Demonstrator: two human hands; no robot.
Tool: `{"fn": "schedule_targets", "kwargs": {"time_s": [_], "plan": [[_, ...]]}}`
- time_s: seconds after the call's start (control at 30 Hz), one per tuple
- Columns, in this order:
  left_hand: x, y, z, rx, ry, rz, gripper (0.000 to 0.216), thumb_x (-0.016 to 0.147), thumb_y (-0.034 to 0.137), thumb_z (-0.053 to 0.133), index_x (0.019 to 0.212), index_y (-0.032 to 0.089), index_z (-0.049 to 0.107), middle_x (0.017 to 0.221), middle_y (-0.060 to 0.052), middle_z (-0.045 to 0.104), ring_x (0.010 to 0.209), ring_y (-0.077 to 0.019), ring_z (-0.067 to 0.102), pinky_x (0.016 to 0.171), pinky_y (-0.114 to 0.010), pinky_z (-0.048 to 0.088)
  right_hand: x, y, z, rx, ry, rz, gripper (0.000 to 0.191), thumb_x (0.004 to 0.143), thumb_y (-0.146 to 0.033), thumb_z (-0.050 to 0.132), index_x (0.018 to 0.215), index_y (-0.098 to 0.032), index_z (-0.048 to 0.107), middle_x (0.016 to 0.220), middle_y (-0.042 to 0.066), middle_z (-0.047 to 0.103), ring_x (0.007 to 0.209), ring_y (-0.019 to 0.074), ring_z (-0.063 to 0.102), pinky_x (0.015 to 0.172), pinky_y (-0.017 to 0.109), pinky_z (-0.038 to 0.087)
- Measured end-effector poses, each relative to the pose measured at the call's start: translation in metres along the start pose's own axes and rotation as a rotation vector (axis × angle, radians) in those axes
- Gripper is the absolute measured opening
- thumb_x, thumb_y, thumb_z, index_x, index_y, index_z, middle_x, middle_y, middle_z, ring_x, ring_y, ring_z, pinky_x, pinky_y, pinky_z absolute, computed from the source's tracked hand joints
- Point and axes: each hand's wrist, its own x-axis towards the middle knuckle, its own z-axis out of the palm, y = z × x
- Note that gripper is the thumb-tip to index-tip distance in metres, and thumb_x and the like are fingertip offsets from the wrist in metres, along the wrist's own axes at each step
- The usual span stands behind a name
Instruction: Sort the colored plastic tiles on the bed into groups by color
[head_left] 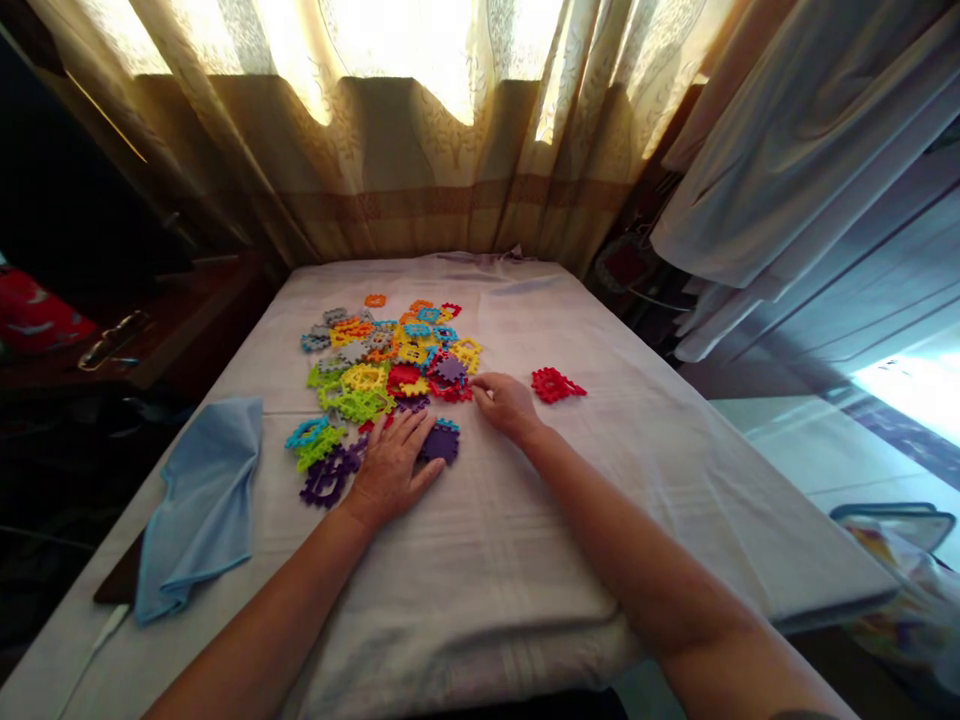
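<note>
A heap of coloured plastic interlocking tiles (379,365) lies on a table covered with a white cloth (525,520). My left hand (390,465) rests flat at the near edge of the heap, fingers spread, touching a purple tile (442,443). My right hand (506,403) reaches to the heap's right edge, its fingers curled at a red tile (452,391); whether it grips the tile is unclear. A small group of red tiles (556,384) lies apart, just right of that hand.
A folded light blue cloth (202,500) lies at the table's left edge. Beige curtains (420,150) hang behind the table. A dark wooden surface (135,340) stands to the left, a colourful bag (900,560) at the lower right.
</note>
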Motion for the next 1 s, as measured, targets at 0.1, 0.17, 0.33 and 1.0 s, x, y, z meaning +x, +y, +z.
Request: {"fn": "schedule_targets", "kwargs": {"time_s": [0.1,0.17,0.33,1.0], "plan": [[0.001,0.000,0.000,0.004,0.015,-0.023,0.059,0.093,0.046,0.047,0.145,0.018,0.045,0.149,-0.015,0.049,0.139,-0.0321,0.042,0.118,-0.057,0.024,0.018,0.014,-0.004,-0.112,-0.087,-0.037,0.033,0.087,-0.032,0.061,0.117,-0.022,0.070,0.120,0.010,0.069,0.112,0.0247,0.061,0.096,0.036,0.045],[0.001,0.000,0.000,0.006,0.035,-0.029,0.060,0.093,0.044,0.046,0.147,0.018,0.041,0.150,-0.015,0.047,0.140,-0.0319,0.041,0.118,-0.056,0.025,0.023,0.016,-0.003,-0.135,-0.113,-0.094,0.043,0.085,-0.043,0.064,0.123,-0.022,0.067,0.125,0.011,0.066,0.116,0.0260,0.057,0.098,0.038,0.043],[-0.003,-0.001,0.000,-0.002,0.032,-0.003,0.062,0.095,0.041,0.045,0.152,0.018,0.032,0.147,-0.014,0.051,0.139,-0.0298,0.043,0.118,-0.054,0.025,0.021,0.014,0.004,-0.133,-0.126,-0.153,0.052,0.082,-0.056,0.065,0.123,-0.024,0.066,0.130,0.011,0.061,0.121,0.0283,0.051,0.099,0.043,0.039],[-0.005,-0.003,-0.001,-0.052,-0.005,-0.008,0.066,0.094,0.048,0.048,0.152,0.022,0.032,0.148,-0.012,0.051,0.139,-0.0296,0.044,0.118,-0.054,0.028,0.025,0.013,-0.060,-0.413,-0.278,0.035,0.033,0.076,-0.046,0.070,0.095,-0.020,0.075,0.107,0.014,0.072,0.099,0.0299,0.064,0.085,0.039,0.048]]}}
